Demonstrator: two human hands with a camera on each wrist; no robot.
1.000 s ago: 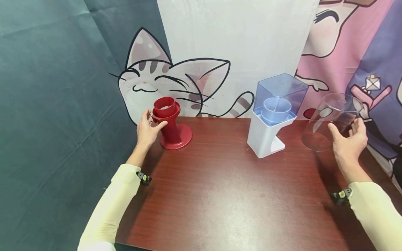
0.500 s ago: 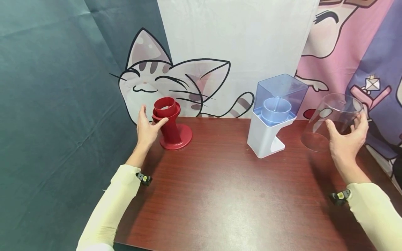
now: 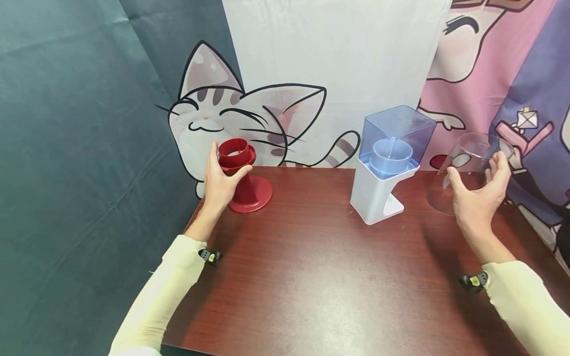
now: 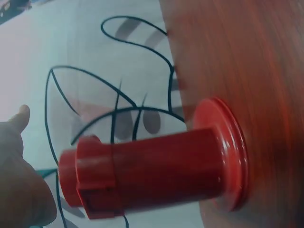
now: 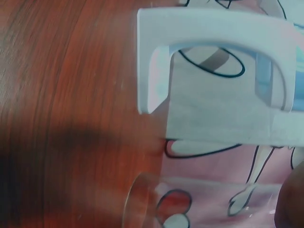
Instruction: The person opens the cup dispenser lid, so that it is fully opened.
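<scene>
A red plastic stand point(image 3: 246, 190) with a round base and a ring-shaped top stands upright at the back left of the table. My left hand point(image 3: 219, 184) is spread at its near side, overlapping the top in the head view; in the left wrist view the thumb and palm appear apart from the red column point(image 4: 166, 166). At the back right, a clear cylinder point(image 3: 468, 157) stands upright with an open top. My right hand point(image 3: 478, 201) is in front of it, thumb and fingers apart, holding nothing. Part of the cylinder is hidden behind this hand.
Between the hands stands a white dispenser point(image 3: 373, 198) with a see-through blue hopper point(image 3: 401, 126); its white body point(image 5: 209, 23) fills the upper right wrist view. The brown table point(image 3: 311, 277) meets a printed cloth backdrop point(image 3: 338, 59) behind and a dark green cloth point(image 3: 80, 188) at left.
My left hand has moved right, further over the red stand. My right hand has moved left across the clear cylinder. The stand, dispenser and cylinder have stayed put.
</scene>
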